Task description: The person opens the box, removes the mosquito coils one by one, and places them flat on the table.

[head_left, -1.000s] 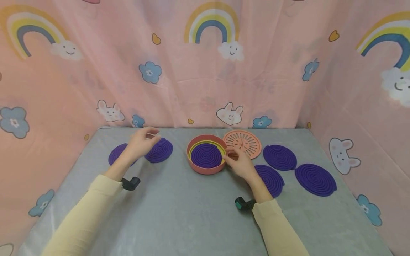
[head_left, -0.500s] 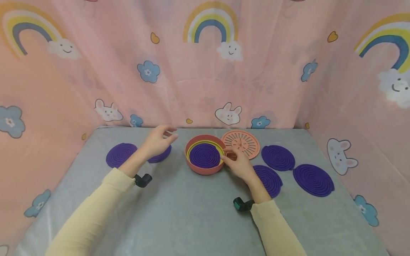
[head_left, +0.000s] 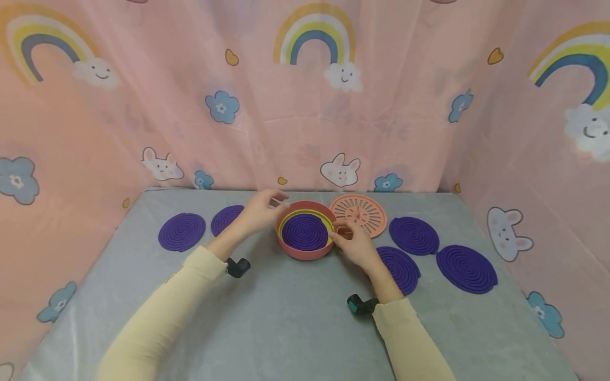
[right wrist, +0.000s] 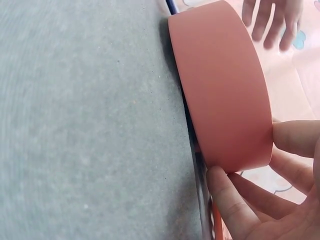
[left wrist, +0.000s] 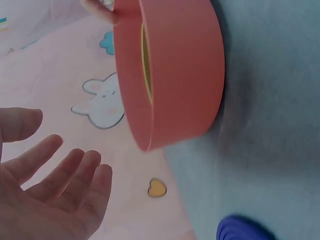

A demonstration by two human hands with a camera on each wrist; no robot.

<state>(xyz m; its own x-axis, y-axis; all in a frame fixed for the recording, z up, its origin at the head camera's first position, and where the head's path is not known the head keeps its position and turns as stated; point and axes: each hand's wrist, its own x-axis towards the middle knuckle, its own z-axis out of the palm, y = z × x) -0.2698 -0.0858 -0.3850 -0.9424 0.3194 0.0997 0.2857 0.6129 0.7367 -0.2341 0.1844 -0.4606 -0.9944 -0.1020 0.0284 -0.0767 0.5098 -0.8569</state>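
Observation:
A round salmon-red mosquito coil box stands on the table, with a yellow ring inside its wall. Within that ring lies a purple mosquito coil. My right hand holds the box at its right side; the right wrist view shows the thumb at the rim and a fingertip low on the wall. Over the left rim hovers my left hand, fingers loosely bent around nothing. In the left wrist view this hand is apart from the box.
Behind the right hand lies a slotted peach lid. Single coils lie at right, one behind another and one farther out. On the left are two more coils, one whole and one partly covered. A patterned curtain encloses the table.
My left hand has moved right, from above the left coils to the box's left rim, uncovering the far-left coil. The right hand has stayed at the box.

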